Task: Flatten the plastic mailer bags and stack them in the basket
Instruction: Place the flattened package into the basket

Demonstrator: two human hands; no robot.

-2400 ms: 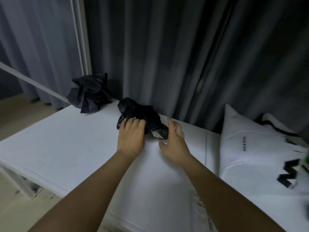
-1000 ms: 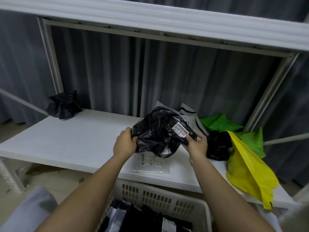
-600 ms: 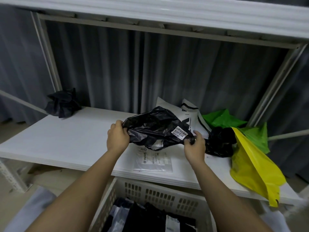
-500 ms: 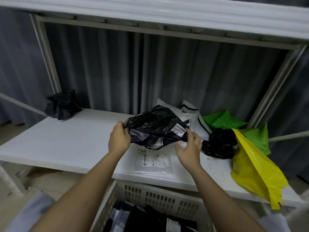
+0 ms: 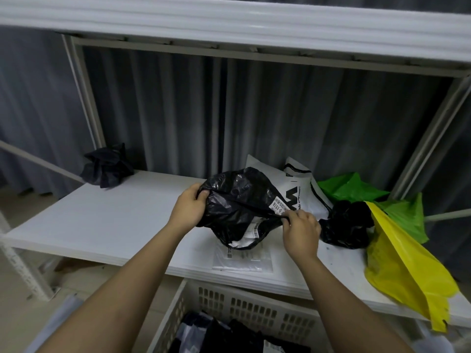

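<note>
Nearest: one basket [image 5: 244, 310] below the worktop [image 5: 107, 222], flattened bags already inside. Above it, left hand [image 5: 188, 209] and right hand [image 5: 300, 231], each curled and pinching an edge of one crumpled black mailer bag [image 5: 237, 200], lifted just over one clear flat mailer [image 5: 242, 258]. Step in hand, as judged: pulling flat. Next: stretch taut, smooth, lower into basket. Farther: two black bundles, two white, two green, one yellow.
</note>
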